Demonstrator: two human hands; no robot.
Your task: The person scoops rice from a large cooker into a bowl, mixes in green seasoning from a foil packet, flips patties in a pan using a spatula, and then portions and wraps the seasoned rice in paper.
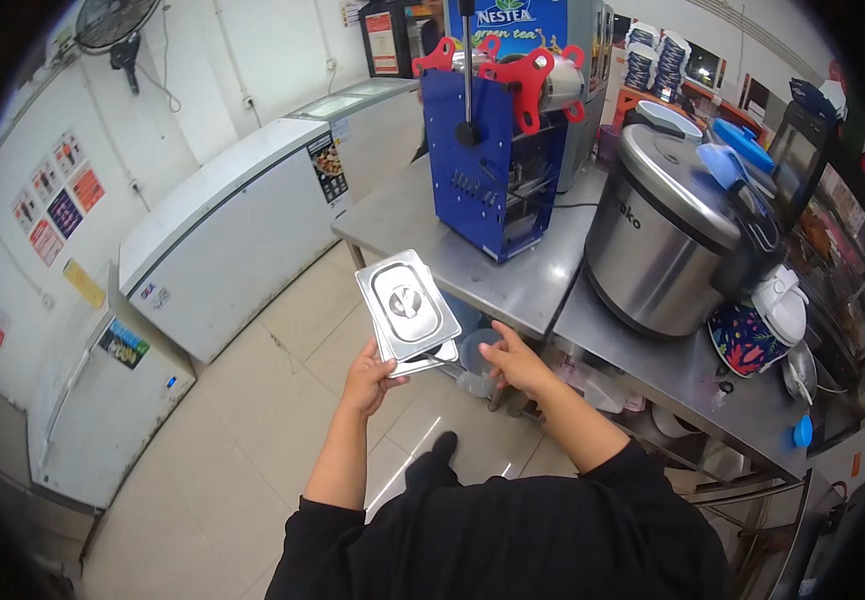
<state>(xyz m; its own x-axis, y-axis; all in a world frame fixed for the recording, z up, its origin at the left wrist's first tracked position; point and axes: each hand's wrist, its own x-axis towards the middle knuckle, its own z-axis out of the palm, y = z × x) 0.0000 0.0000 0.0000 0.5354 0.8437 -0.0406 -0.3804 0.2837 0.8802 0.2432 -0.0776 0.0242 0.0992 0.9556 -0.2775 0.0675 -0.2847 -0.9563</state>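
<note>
Left hand (371, 377) holds steel lids (408, 310) up; right hand (515, 362) open beside.

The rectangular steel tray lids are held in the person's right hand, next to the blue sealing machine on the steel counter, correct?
Not quite: the head view shows the left hand holding the rectangular steel tray lids. The right hand is empty beside them, near the blue sealing machine on the steel counter.

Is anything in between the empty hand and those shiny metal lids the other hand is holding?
Nothing visible. The right hand hangs open beside the stacked steel lids gripped by the left hand, with only floor showing in the gap between them.
</note>
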